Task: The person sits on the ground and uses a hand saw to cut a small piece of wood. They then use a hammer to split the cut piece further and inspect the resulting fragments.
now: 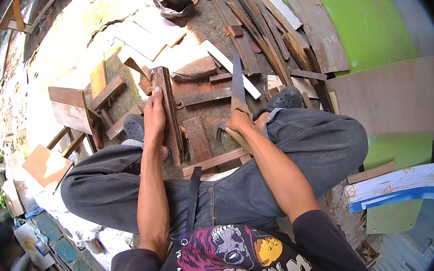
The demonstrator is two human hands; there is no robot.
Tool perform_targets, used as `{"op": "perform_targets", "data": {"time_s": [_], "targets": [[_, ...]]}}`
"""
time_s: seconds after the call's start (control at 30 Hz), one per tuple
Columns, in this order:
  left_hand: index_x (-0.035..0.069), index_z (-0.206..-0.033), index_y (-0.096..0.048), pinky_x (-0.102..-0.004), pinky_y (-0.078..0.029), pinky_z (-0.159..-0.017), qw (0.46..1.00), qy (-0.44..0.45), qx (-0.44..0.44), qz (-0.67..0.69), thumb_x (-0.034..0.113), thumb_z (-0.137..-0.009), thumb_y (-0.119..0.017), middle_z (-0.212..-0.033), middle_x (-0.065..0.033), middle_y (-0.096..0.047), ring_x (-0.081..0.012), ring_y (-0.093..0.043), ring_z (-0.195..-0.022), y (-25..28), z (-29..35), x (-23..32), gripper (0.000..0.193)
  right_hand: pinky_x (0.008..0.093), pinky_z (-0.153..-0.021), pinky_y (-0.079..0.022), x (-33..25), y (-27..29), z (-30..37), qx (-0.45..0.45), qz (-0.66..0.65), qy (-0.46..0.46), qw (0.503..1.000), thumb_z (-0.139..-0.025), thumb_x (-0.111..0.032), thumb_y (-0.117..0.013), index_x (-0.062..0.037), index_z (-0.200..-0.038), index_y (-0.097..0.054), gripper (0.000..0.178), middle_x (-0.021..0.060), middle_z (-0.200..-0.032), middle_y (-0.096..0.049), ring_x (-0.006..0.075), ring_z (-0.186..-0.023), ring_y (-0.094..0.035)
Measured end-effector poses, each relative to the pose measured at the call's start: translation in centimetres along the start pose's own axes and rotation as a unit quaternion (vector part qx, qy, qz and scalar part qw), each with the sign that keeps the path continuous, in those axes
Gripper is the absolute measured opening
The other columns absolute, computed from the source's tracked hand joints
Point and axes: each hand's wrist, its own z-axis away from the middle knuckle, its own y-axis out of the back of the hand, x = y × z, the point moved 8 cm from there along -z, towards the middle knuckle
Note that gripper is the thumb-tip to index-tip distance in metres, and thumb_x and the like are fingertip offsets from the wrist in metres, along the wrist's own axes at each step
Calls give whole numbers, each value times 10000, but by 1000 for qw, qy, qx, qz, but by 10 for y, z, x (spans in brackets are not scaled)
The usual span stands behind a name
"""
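Note:
My left hand [154,114] is closed on a long dark brown wooden plank [170,114], its thumb along the near face. The plank stands between my legs, its far end close to some bricks and wood scraps. In my right hand [239,121] is the wooden handle of a handsaw [237,80], with its blade pointing away from me. The blade is apart from the plank, to its right. Just under my right hand lies a claw hammer [239,139], its dark head to the left and its handle partly covered by my forearm.
Short wood pieces [197,137] lie between my feet, beside a broken brick slab [195,69]. Long planks [255,25] are piled at far right, by green panels [368,14]. A small wooden frame [74,111] stands at left. A black plastic bag [174,1] sits far ahead.

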Motion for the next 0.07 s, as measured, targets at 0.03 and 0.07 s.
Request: {"op": "perform_targets", "data": {"time_s": [0.03, 0.07], "targets": [[-55, -1402, -493, -411, -417, -1029, 1000, 6, -14, 4, 618, -992, -442, -1300, -278, -598, -325, -590, -1180, -4, 9, 22, 789, 515, -1039, -455, 9, 1, -3, 8, -20, -32, 999, -850, -403, -681, -7, -1440, -487, 736, 262, -1299, -625, 413, -1255, -578], [-32, -1476, -427, -389, -395, -1065, 999, -30, -21, -17, 646, -976, -445, -1382, -276, -541, -318, -549, -1252, -7, 4, 30, 842, 515, -1053, -446, 19, -2, -10, 15, -39, -65, 997, -858, -396, -679, -15, -1436, -498, 715, 238, -1329, -618, 395, -1269, -575]]}}
